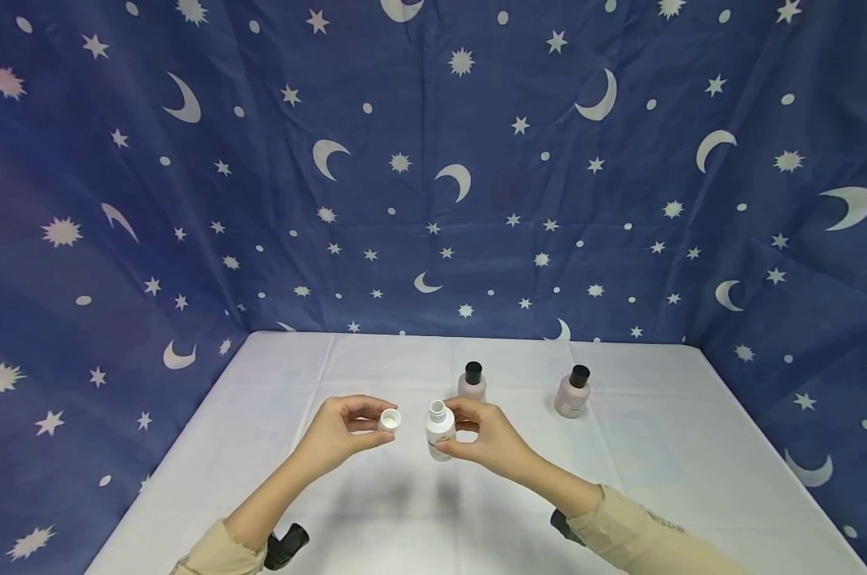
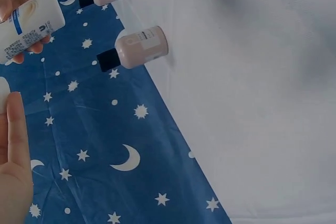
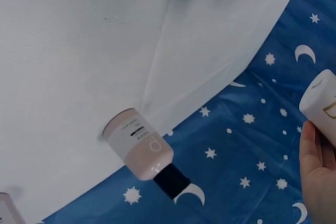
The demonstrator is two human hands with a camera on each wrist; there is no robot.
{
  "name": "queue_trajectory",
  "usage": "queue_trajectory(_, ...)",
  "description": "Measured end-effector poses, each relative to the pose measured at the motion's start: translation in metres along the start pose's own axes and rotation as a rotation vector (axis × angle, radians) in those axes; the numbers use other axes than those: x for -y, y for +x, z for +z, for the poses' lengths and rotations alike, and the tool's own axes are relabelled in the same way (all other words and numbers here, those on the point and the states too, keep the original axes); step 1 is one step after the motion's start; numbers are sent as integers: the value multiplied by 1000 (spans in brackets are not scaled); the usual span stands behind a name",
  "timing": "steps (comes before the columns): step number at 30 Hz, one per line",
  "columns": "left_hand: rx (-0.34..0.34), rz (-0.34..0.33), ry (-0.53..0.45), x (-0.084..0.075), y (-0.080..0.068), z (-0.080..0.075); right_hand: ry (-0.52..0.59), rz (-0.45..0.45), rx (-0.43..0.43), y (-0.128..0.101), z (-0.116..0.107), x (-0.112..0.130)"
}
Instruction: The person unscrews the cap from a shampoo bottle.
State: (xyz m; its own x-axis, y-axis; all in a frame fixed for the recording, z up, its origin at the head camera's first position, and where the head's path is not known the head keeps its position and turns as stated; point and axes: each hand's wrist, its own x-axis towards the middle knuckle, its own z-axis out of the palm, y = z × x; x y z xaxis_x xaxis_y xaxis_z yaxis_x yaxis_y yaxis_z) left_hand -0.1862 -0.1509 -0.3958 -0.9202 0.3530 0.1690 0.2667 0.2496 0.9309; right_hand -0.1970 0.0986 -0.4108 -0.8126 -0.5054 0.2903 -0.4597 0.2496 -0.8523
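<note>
Presently, a small white bottle [image 1: 440, 430] with a printed label and an uncapped, open neck is held upright above the white table [image 1: 656, 471], its long axis vertical and its mouth pointing up; it is gripped by the curled fingers and thumb of the right hand [image 1: 487, 438]. A white cap [image 1: 389, 419] is pinched at the fingertips of the left hand [image 1: 343, 435], just beside the bottle, its hollow side turned toward the camera. Counted: one white bottle, one white cap, two pink bottles [image 1: 472, 382] [image 1: 573, 391] with black caps, both standing on the table behind the hands.
</note>
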Motion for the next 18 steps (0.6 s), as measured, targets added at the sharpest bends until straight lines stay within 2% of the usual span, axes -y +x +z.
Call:
queue_trajectory(3,25,-26,4,4,-3,-2,-8,-27,2,3,3,-3)
queue_trajectory(7,78,-15,30,9,-6,-5,-18,-52,16,9,6,-7)
queue_trajectory(11,101,-9,59,14,-9,-8,-17,-36,27,13,11,-12)
queue_trajectory(15,76,-41,57,23,-12,-7,-20,-7,36,15,16,-17)
queue_trajectory(18,24,-56,46,31,-15,-7,-24,7,46,18,19,-20)
